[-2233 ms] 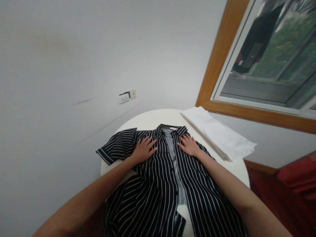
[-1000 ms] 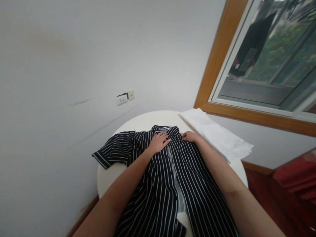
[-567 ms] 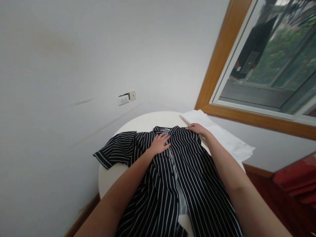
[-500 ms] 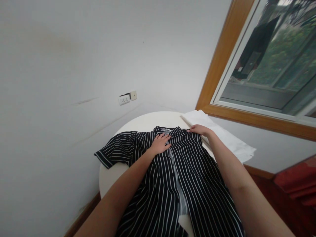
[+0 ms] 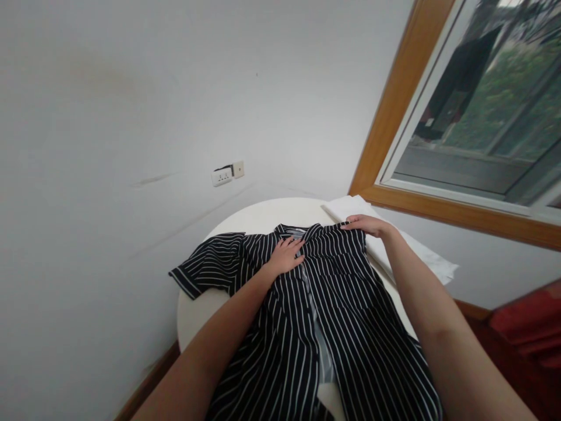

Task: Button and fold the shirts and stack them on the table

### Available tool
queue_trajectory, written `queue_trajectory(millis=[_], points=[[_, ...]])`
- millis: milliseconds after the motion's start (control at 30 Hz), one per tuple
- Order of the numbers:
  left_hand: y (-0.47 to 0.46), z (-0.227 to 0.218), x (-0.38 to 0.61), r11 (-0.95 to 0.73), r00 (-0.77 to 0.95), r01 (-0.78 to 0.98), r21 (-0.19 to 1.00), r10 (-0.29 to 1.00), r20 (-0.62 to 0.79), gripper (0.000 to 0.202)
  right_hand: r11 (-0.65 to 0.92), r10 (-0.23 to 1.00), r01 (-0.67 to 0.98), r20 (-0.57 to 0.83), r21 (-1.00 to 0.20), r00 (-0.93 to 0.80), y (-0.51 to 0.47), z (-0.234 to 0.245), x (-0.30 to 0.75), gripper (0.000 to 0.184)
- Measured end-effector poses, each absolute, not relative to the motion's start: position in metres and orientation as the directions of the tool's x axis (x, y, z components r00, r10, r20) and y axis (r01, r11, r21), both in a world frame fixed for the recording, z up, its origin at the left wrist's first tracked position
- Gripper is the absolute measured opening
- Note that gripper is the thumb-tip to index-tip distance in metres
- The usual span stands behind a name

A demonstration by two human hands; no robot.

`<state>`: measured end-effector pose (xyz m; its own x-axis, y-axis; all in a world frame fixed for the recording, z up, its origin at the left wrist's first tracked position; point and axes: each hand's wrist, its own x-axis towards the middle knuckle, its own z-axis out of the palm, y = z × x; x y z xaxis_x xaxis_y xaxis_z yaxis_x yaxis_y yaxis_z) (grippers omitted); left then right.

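Note:
A black shirt with white stripes (image 5: 350, 292) lies face up on a round white table (image 5: 272, 211), its collar toward the wall and its front parted along the middle. My left hand (image 5: 284, 257) rests flat on the upper chest just below the collar, fingers spread. At the right shoulder edge, my right hand (image 5: 362, 225) pinches the fabric between thumb and fingers. The left-side sleeve spreads out past the table's edge. No sleeve shows spread out on the right side.
White folded sheets (image 5: 421, 257) lie at the table's right side, partly over its edge. Behind stands a white wall with a power socket (image 5: 222, 176). A wood-framed window (image 5: 438, 202) is at the right, with red cloth (image 5: 530, 327) below it.
My right hand has moved slightly right and outward, drawing the shirt's right shoulder with it. My left hand has stayed in place on the chest.

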<state>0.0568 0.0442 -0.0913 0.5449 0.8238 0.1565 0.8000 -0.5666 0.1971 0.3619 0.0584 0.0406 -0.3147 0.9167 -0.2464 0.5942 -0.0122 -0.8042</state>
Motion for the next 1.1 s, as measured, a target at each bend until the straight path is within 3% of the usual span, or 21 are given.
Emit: queue_trajectory(millis=[100,167,233,300,433,500,567,633,733,833,967,1100], points=[[0.045,-0.093,0.057,-0.565,0.541,0.804,0.186,0.825,0.163,0.058,0.079,0.952,0.818,-0.200,-0.570,-0.231,0.061,0.054,0.364,0.049],[0.045,-0.094,0.058,-0.565,0.540,0.806,0.178,0.824,0.169,0.058,0.088,0.950,0.931,-0.251,-0.355,-0.185,0.060,0.066,0.363,0.048],[0.045,-0.094,0.058,-0.563,0.538,0.808,0.177,0.826,0.170,0.058,0.095,0.930,0.968,-0.325,-0.234,-0.170,0.056,0.077,0.361,0.049],[0.045,-0.095,0.058,-0.561,0.536,0.808,0.181,0.827,0.169,0.058,0.133,0.920,0.944,-0.316,-0.301,-0.231,0.047,0.086,0.360,0.052],[0.046,-0.095,0.058,-0.561,0.536,0.805,0.193,0.827,0.168,0.060,0.197,0.934,0.745,-0.110,-0.637,-0.340,0.032,0.091,0.360,0.056],[0.046,-0.095,0.057,-0.562,0.536,0.804,0.193,0.827,0.171,0.061,0.181,0.944,0.683,-0.069,-0.708,-0.322,0.028,0.091,0.359,0.055],[0.047,-0.095,0.056,-0.561,0.535,0.806,0.189,0.827,0.174,0.060,0.162,0.953,0.699,-0.074,-0.697,-0.294,0.029,0.093,0.356,0.054],[0.048,-0.096,0.056,-0.561,0.535,0.807,0.184,0.827,0.174,0.060,0.159,0.967,0.791,-0.068,-0.591,-0.245,0.031,0.098,0.354,0.051],[0.048,-0.096,0.056,-0.561,0.536,0.807,0.183,0.827,0.171,0.060,0.108,0.994,0.965,0.056,-0.241,-0.097,0.036,0.112,0.350,0.043],[0.048,-0.097,0.057,-0.552,0.524,0.813,0.182,0.832,0.181,0.061,-0.021,0.969,0.998,0.249,0.067,0.003,0.038,0.116,0.343,0.039],[0.046,-0.098,0.058,-0.534,0.498,0.827,0.177,0.841,0.210,0.062,-0.001,0.934,0.986,0.352,0.168,-0.059,0.040,0.089,0.325,0.036],[0.044,-0.097,0.058,-0.538,0.500,0.824,0.178,0.838,0.219,0.063,0.026,0.967,0.971,0.242,0.237,-0.085,0.041,0.037,0.303,0.038]])
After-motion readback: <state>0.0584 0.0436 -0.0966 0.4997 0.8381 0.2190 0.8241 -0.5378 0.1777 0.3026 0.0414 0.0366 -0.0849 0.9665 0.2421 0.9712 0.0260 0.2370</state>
